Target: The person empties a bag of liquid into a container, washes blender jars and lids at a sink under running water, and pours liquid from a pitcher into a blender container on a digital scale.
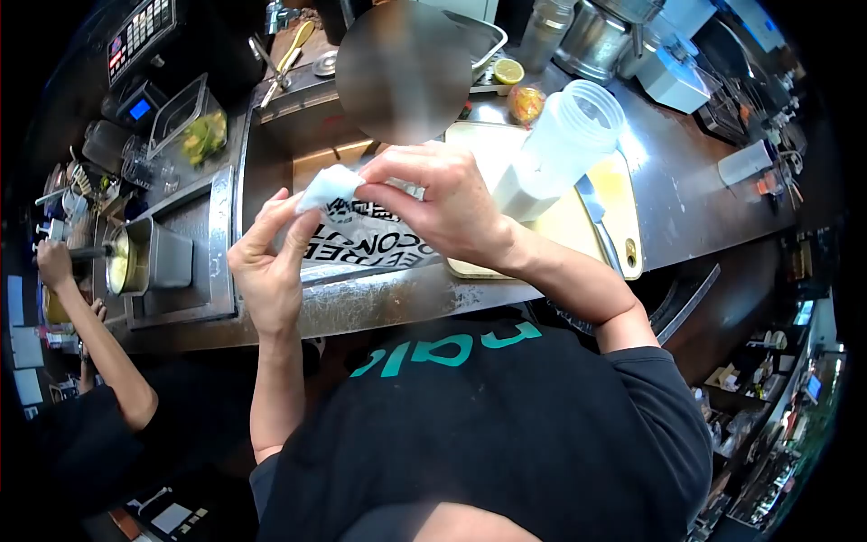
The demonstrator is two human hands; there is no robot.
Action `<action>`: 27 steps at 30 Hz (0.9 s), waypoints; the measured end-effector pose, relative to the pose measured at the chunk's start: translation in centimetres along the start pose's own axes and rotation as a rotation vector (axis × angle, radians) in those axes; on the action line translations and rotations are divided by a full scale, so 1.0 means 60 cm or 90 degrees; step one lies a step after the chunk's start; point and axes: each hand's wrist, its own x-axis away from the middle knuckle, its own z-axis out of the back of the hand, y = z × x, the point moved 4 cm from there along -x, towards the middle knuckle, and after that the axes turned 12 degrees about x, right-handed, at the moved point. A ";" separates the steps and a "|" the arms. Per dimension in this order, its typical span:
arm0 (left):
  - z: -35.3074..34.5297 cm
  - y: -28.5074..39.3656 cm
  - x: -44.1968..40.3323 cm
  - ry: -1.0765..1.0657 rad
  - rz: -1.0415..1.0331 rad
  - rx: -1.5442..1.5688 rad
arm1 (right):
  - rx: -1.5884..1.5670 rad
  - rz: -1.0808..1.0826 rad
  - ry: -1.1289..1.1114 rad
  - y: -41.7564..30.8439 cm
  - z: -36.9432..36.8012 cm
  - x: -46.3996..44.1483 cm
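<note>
Both hands meet over the sink's front edge with a small white wrapped piece (330, 190) between them. My left hand (274, 250) pinches its lower left side between thumb and fingers. My right hand (440, 200) pinches its right side with thumb and forefinger. Under and behind the hands lies a clear plastic bag with black lettering (375, 239). To the right, a cutting board (623, 208) carries a tall translucent container (564, 144) with something white in its lower part, and a knife (599, 221).
Half a lemon (508, 71) and a colourful wrapped ball (526, 104) are behind the board. A clear tub with green pieces (204, 135) stands left of the sink (271, 149). At far left, a co-worker's arm (108, 343) reaches to a pot (117, 262).
</note>
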 end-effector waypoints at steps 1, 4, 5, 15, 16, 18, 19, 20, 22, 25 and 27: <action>0.005 -0.002 0.002 0.012 0.037 0.018 | 0.009 -0.004 -0.006 0.003 -0.004 0.002; 0.009 -0.008 -0.001 -0.021 -0.006 -0.051 | 0.025 -0.013 -0.016 0.017 -0.017 0.004; 0.008 -0.014 0.001 -0.022 -0.005 -0.068 | 0.035 -0.001 -0.020 0.011 -0.025 0.007; 0.012 -0.051 -0.009 0.077 0.023 -0.062 | 0.066 -0.054 0.003 0.023 -0.032 0.012; -0.003 -0.041 -0.008 0.083 0.054 -0.006 | 0.075 -0.074 0.017 0.037 -0.027 0.010; -0.010 -0.051 -0.008 0.018 0.097 0.024 | 0.116 0.000 0.030 0.030 -0.024 0.012; -0.012 -0.058 -0.007 -0.015 0.120 0.039 | 0.094 -0.004 -0.013 0.017 -0.035 0.019; -0.002 -0.071 -0.008 -0.025 0.142 0.022 | 0.080 -0.026 -0.012 0.025 -0.034 0.020; -0.005 -0.065 -0.011 -0.051 0.067 -0.025 | 0.065 -0.072 0.004 0.043 -0.028 0.016; -0.015 -0.062 -0.017 -0.014 0.047 -0.012 | 0.036 -0.059 0.054 0.037 -0.028 0.021; -0.010 -0.069 -0.017 0.035 0.128 0.029 | 0.048 -0.084 0.018 0.036 -0.036 0.029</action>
